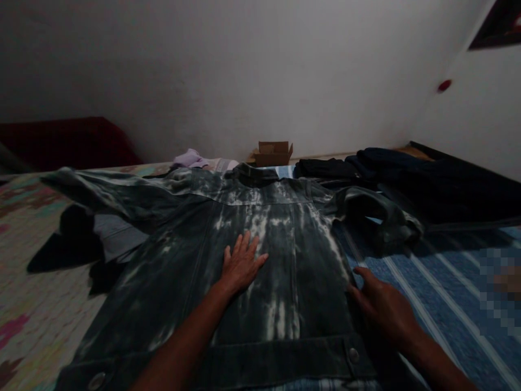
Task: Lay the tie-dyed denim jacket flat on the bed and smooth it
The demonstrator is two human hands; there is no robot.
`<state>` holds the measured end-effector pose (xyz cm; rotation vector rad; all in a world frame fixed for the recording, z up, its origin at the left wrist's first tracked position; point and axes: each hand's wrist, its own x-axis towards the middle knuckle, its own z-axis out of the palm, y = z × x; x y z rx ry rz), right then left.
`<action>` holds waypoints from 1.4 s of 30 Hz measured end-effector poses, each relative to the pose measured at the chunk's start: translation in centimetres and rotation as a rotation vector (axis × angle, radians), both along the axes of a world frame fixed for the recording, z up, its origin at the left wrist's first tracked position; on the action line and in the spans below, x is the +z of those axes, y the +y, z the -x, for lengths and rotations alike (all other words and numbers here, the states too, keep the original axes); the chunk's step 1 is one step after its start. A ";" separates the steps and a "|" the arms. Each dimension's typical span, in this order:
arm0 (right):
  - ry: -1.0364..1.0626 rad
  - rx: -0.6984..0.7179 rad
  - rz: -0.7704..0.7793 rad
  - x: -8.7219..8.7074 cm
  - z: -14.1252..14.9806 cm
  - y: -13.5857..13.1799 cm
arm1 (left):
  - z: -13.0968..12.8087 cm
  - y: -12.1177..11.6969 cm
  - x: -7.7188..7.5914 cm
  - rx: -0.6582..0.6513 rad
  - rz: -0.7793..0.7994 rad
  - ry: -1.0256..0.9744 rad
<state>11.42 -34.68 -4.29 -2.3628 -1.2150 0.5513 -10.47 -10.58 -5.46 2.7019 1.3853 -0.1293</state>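
Note:
A dark green and white tie-dye denim jacket (260, 233) lies spread out, collar away from me and buttoned waistband (285, 355) nearest. My left hand (242, 263) rests flat on the middle of the jacket, fingers stretched and spread. At the jacket's right side edge is my right hand (380, 304), thumb and fingers apart at their visible tips; the lower fingers are hidden, so I cannot tell whether they grip the cloth. One sleeve (109, 193) stretches out to the left, and the other sleeve (378, 214) bends in folds at the right.
Dark folded clothes (439, 184) are piled at the back right, on a blue striped cloth (443, 277). Black and grey garments (118, 236) lie left on a floral sheet (44, 320). An open cardboard box (273, 155) stands by the wall, near a lilac cloth (190, 158).

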 end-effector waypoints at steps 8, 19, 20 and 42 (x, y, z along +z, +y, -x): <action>-0.304 0.448 -0.236 2.5 6.0 7.0 | -0.3 0.6 -0.3 0.004 -0.032 0.015; -0.249 0.528 -0.071 -1.5 4.8 9.7 | -0.9 1.1 0.1 0.002 -0.049 0.027; -0.242 0.524 -0.069 -1.4 4.8 9.8 | -0.9 1.2 0.1 -0.002 -0.046 0.031; -0.217 0.546 -0.086 -0.8 2.6 8.2 | 0.0 1.9 -0.1 -0.050 -0.068 0.004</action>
